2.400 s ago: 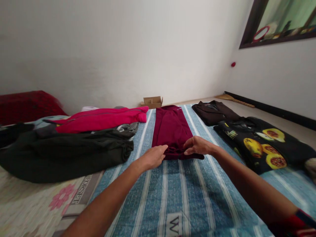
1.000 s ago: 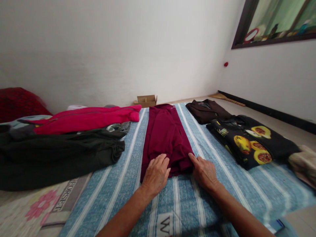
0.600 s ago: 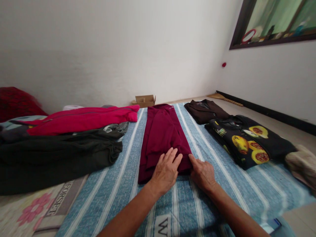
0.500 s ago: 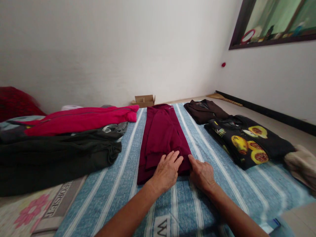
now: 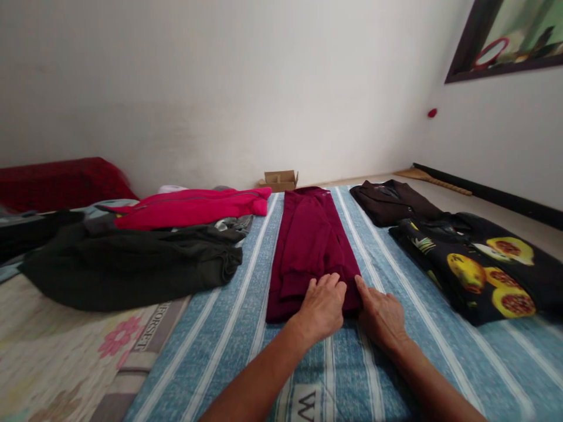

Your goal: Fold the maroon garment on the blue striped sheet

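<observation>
A maroon long-sleeved top lies folded into a long strip on a blue striped sheet. One sleeve runs along its length, cuff toward me. My left hand is at the near end by the cuff, fingers bent down and closed on the fabric; their tips are partly hidden. At the near right corner, my right hand pinches the edge of the same top between thumb and curled fingers.
To the left lie a bright pink garment and dark green clothing. On the right are a folded brown garment and a black fruit-print garment. A cardboard box stands by the wall, beyond the sheet.
The view has turned left, so everything appears farther right. Both hands stay at the top's near right corner, and the left fingers look slightly more bent.
</observation>
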Tool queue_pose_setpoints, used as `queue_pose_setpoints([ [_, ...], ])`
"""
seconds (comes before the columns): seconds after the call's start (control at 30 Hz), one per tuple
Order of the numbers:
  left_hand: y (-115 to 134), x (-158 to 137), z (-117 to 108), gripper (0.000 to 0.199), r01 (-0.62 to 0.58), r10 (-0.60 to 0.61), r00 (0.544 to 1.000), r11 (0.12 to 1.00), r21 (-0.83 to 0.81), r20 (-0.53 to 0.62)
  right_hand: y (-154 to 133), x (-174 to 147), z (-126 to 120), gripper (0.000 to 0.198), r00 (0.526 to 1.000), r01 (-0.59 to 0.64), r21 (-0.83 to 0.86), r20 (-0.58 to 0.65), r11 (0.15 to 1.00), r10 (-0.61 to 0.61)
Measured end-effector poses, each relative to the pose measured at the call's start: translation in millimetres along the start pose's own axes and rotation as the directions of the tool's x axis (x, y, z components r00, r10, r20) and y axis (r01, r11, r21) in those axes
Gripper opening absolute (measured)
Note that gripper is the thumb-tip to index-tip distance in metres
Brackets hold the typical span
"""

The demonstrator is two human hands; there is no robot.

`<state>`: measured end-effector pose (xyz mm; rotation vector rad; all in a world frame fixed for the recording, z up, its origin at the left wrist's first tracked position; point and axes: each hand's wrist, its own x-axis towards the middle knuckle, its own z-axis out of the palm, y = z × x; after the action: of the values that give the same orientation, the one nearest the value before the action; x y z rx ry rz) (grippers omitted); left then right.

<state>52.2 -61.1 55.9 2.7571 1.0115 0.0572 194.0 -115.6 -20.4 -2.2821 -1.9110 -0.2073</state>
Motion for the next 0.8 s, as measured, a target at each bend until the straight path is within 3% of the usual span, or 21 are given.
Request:
queue_pose_setpoints([
  [0.17,-1.4,27.9,-0.4,0.027,-0.085,0.082,0.97,0.996,-0.005,-0.23,0.0,-1.6,7.6,0.052,0.998,0.011,-0.018,-0.056,1.0,-0.012],
  [0.27,-6.9,48.3,3.9,0.024,-0.109,0.117,0.976,0.993,0.054,-0.185,0.3,-1.8,10.1,0.053,0.997,0.022,-0.025,-0.076,0.999,-0.024],
  [0.4,-12.5,64.4,10.6,0.021,-0.057,0.072,0.989,0.992,0.113,-0.13,0.5,-1.7,11.4,0.053,0.996,0.016,-0.02,-0.084,1.0,-0.018],
  [0.8,-27.0,68.8,25.2,0.02,-0.066,0.08,0.972,0.995,0.07,-0.221,-10.5,2.6,-3.2,0.054,0.997,-0.08,0.029,-0.014,0.996,0.081],
])
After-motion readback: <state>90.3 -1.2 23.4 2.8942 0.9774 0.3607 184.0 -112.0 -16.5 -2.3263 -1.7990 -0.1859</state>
